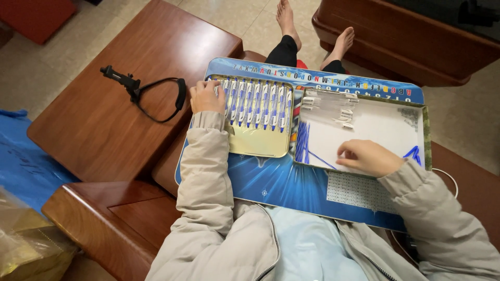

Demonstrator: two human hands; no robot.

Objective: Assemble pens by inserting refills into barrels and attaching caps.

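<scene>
On the blue lap board [281,182] we are resting our left hand [206,97], fingers curled on the pens [259,104] lying twelve-to-six; our right hand [367,157] is pinching something unseen in the white tray [375,130], refills [302,143] at nine o'clock.

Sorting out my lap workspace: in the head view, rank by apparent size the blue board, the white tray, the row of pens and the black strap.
1. blue board
2. white tray
3. row of pens
4. black strap, unsure: it lies farther away than the pens.
</scene>
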